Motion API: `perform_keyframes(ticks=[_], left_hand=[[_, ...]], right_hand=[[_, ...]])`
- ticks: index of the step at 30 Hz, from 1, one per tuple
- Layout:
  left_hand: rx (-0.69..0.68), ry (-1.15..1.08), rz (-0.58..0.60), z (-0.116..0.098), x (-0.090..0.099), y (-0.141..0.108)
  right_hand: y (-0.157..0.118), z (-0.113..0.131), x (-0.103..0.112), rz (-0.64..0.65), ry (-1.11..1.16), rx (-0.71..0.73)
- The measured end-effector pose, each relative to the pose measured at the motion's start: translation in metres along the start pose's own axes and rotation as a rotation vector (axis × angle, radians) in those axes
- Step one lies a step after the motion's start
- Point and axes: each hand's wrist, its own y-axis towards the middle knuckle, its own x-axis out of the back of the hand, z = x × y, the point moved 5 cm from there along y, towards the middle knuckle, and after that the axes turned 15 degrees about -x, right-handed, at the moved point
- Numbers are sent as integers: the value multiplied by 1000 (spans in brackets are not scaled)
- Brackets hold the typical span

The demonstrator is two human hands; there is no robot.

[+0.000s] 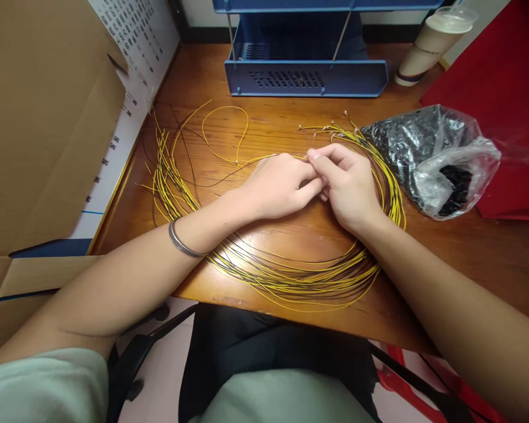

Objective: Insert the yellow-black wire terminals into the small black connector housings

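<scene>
A large loop of yellow and dark wires (291, 281) lies on the wooden table, curving under both forearms. Above its middle, my left hand (284, 183) and my right hand (350, 182) meet at the fingertips. My left hand is closed on a yellow wire (264, 157) that runs leftward to a small loop. The thumb and index finger of my right hand pinch at the same wire's end; the exact tip is hidden by the fingers. Small metallic ends show on the wires (332, 124) behind my right hand.
A clear plastic bag of black pieces (436, 158) lies at the right, beside a red object (502, 111). At the back stand a blue tray rack (308, 79) and a lidded paper cup (434, 47). A cardboard box (48, 129) occupies the left side.
</scene>
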Motion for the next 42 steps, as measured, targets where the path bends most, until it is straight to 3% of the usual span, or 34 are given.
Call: perform_keyframes(ticks=[42], left_hand=[[-23, -74, -64, 1, 1, -1]], right_hand=[[0, -1, 0, 2, 39, -10]])
